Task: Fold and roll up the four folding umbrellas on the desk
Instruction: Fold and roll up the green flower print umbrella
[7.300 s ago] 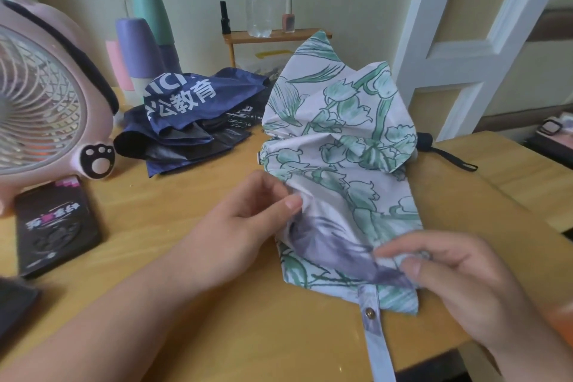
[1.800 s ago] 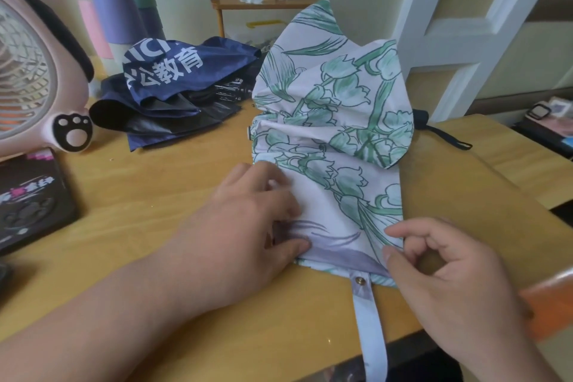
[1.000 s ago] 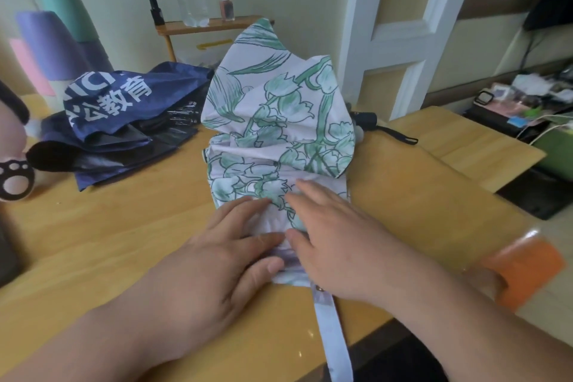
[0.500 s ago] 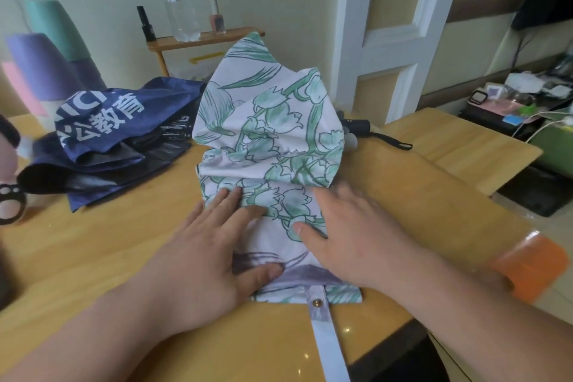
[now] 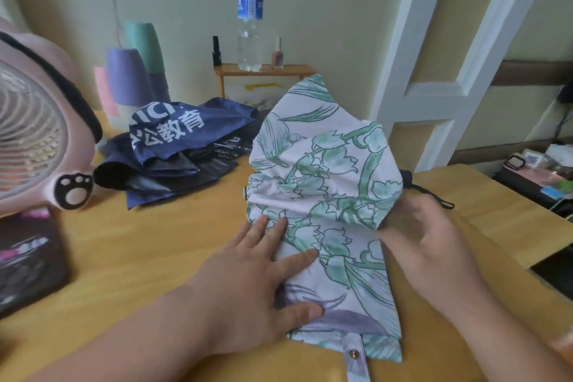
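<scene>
On the worktop (image 5: 139, 257), the flowered umbrella (image 5: 328, 195) lies partly flattened, its strap (image 5: 355, 357) toward the near edge. The left hand (image 5: 248, 282) presses flat on its left side, fingers straight; the blurred right hand (image 5: 424, 245), fingers loosely spread, is at its right edge.

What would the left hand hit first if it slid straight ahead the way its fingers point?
The left hand would likely meet the raised, bunched folds of the white, green-flowered fabric umbrella it presses on.
</scene>
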The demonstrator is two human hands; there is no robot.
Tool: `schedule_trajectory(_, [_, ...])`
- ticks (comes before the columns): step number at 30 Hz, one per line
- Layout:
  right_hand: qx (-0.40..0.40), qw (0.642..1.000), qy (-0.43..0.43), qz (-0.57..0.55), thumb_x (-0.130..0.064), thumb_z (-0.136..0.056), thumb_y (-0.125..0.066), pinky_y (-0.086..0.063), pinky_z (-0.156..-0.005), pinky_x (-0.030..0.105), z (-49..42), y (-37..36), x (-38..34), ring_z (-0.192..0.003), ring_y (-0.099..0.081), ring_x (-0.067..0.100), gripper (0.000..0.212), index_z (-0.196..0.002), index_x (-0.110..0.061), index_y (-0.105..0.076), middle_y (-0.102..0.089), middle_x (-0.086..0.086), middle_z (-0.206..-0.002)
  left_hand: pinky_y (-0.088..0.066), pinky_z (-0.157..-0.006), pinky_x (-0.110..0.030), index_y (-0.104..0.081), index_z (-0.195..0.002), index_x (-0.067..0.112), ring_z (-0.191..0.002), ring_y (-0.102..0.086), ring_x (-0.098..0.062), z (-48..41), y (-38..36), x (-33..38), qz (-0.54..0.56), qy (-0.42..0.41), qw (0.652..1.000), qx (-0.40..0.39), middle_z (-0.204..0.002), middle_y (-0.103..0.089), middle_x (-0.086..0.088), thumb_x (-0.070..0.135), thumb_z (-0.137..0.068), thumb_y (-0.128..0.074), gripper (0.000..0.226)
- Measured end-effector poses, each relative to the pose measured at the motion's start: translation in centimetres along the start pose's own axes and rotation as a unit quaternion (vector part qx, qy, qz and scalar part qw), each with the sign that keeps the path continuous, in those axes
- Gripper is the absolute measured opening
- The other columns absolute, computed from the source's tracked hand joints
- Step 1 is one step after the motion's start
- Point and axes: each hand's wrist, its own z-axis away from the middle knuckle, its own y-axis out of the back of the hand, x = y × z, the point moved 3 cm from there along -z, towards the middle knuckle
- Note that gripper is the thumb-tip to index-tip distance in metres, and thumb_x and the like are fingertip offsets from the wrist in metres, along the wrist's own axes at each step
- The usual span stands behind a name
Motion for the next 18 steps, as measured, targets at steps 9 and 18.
schedule_trajectory(9, [-0.305, 0.904, -0.126, -0.273, -0.039, -0.080, -0.072, -0.047, -0.102, 0.048, -6.7, -1.3, -8.2, -0.120, -0.066, 0.032, 0.057, -0.131, -0.013, -0.067, -0.069, 0.012, -0.130, 0.015, -0.125, -0.049, 0.012, -0.150, 0.063, -0.149, 0.034, -0.029, 0.0, -0.2, -0.1, 0.013, -0.007, 1.000, -0.016, -0.164, 0.029, -0.002, 0.092, -0.083, -0.019, 0.079])
schedule_trajectory(18, [-0.324, 0.832, -0.190, -0.408, -0.037, -0.110, -0.027, -0.036, -0.112, 0.064, -6.8, -2.8, -6.8, -0.141, -0.042, 0.046, 0.052, -0.150, -0.010, -0.046, -0.042, 0.023, -0.155, 0.018, -0.123, -0.053, 0.011, -0.156, 0.052, -0.149, 0.033, -0.033, 0.1, -0.1, 0.0, 0.016, -0.007, 1.000, 0.000, -0.165, 0.028, -0.006, 0.087, -0.088, -0.022, 0.083])
